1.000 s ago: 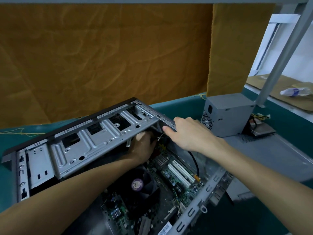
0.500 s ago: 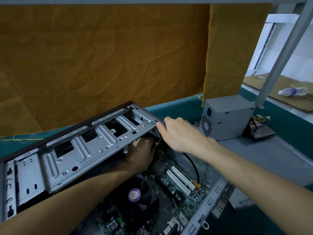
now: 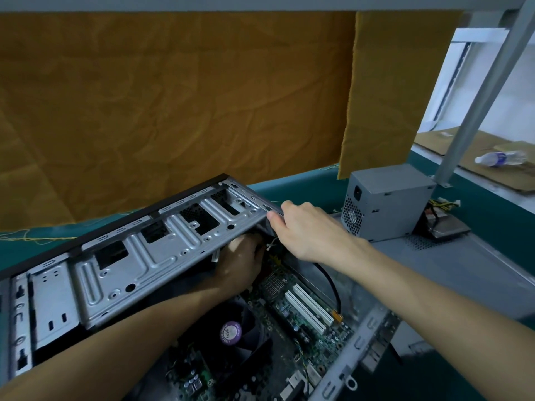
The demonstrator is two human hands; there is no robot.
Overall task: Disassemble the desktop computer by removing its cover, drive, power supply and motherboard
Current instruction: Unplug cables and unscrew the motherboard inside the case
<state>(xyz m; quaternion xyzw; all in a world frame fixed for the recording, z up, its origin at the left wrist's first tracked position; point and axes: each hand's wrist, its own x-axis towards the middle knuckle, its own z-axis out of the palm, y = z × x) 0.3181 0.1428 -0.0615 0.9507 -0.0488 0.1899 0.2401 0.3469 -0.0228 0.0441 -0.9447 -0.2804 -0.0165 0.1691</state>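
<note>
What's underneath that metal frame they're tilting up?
Under the raised drive cage, the left hand reaches in above the motherboard and its black fan. What its fingers touch is hidden by the cage.

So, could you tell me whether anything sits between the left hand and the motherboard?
Nothing visible blocks it: the left hand already reaches under the raised drive cage, held up by the right hand, just above the motherboard. Its fingertips are hidden.
</note>
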